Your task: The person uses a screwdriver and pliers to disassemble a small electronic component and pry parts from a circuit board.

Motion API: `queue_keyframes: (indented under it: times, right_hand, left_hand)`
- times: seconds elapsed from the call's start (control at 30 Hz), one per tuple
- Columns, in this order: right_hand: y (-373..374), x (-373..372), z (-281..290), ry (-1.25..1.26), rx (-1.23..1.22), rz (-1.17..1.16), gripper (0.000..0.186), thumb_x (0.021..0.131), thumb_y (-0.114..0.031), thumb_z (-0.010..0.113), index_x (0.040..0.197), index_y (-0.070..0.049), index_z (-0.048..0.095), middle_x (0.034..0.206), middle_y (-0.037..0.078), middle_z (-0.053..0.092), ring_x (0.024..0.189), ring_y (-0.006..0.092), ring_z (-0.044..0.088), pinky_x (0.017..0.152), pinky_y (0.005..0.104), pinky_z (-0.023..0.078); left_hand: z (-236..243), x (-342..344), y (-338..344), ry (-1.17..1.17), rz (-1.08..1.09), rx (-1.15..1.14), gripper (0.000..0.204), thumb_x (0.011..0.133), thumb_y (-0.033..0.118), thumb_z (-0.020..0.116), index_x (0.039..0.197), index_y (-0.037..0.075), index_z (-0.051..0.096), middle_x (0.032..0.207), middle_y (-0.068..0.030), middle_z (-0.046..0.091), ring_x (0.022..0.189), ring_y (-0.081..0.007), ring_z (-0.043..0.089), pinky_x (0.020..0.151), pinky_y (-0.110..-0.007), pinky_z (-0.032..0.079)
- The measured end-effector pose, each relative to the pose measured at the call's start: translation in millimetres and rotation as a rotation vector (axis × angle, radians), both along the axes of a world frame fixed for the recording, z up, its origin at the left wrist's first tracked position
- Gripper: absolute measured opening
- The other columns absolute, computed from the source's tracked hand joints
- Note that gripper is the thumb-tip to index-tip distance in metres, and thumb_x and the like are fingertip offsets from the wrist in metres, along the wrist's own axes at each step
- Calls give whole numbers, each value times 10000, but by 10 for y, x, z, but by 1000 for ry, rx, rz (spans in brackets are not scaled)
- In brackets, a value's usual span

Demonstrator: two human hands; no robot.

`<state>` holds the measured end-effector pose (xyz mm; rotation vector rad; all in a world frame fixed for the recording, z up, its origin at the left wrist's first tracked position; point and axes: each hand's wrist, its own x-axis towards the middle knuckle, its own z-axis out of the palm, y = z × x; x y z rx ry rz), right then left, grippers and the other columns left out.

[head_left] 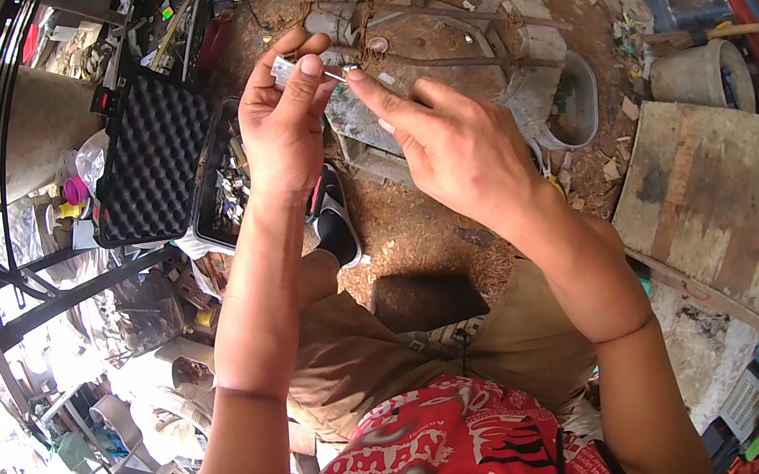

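Right of the foam-lined case (153, 160), the left hand (283, 122) has its grip closed on a small pale piece (281, 71) with a thin metal stem (334, 76), the right hand's (465, 146) index finger extended beside the tip, its hold unclear.

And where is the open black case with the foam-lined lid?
In the head view, the case lies open to the left of the person's left hand, between it and the black metal frame.

It looks like a cluttered makeshift workshop, with an open foam-lined case (148, 161) at upper left, littered dirt floor (403, 253) at centre and a bucket (688, 73) at upper right.
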<state>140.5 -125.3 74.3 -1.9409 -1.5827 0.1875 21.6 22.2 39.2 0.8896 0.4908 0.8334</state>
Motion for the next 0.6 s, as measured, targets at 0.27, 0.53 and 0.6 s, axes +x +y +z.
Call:
queue_keyframes:
  times: [0.27, 0.53, 0.6]
  right_hand:
    - [0, 25, 4, -60, -11, 1, 579, 871, -102, 623, 1405, -301, 519, 741, 88, 516, 607, 307, 598, 557, 425, 518]
    - [-27, 5, 74, -14, -53, 26, 572, 854, -75, 625, 1386, -270, 545, 721, 96, 538, 600, 308, 597, 565, 419, 523]
    - [-41, 4, 62, 61, -15, 52, 556, 851, -51, 621, 1373, -234, 560, 716, 112, 562, 592, 312, 592, 573, 417, 516]
  left_hand:
    - [61, -20, 8, 35, -50, -37, 283, 963, 99, 615, 1234, 27, 585, 1178, -120, 662, 868, -120, 659, 852, -264, 557]
    - [-22, -8, -73, 433, 134, 614, 260, 1042, 257, 483, 1029, 6, 550, 844, -73, 652, 709, -95, 576, 656, -260, 482]
    - [-60, -37, -84, 543, 194, 782, 270, 1054, 258, 422, 1020, 5, 513, 716, -66, 563, 628, -136, 537, 564, -315, 432]
